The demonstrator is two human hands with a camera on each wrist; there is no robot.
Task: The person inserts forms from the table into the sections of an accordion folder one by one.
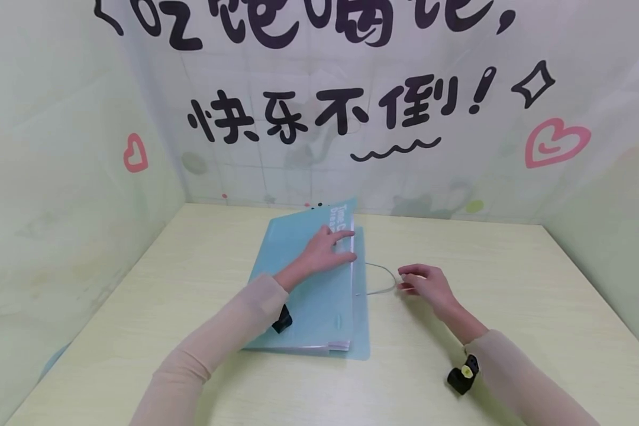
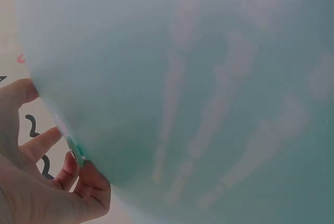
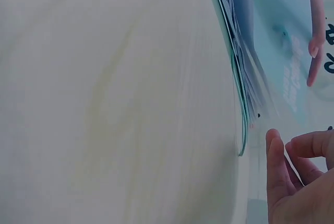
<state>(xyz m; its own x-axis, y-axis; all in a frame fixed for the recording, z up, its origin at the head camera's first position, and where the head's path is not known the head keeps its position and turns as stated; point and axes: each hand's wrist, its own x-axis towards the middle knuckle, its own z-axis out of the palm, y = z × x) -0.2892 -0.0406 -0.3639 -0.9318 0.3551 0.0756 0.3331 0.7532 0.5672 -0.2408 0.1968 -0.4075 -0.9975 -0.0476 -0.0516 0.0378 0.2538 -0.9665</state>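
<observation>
A light-blue document folder [image 1: 298, 296] lies on the table in the head view, its front cover raised along the right side. My left hand [image 1: 322, 251] is over the cover, fingers at its right edge. In the left wrist view, the left hand [image 2: 49, 182] pinches the cover's edge between thumb and fingers. A thin elastic cord [image 1: 383, 292] loops out from the folder's right side. Beside the loop's end is my right hand [image 1: 428, 287], fingers loosely bent. The right wrist view shows the right hand [image 3: 302, 177] apart from the folder, holding nothing visible.
Light wood tabletop [image 1: 458, 248] surrounds the folder. A white printed cloth [image 1: 309, 171] with black characters and pink hearts forms the back wall, with pale sides. Page edges [image 1: 339, 345] show inside the folder. A blue object [image 1: 55, 360] peeks from the left table edge.
</observation>
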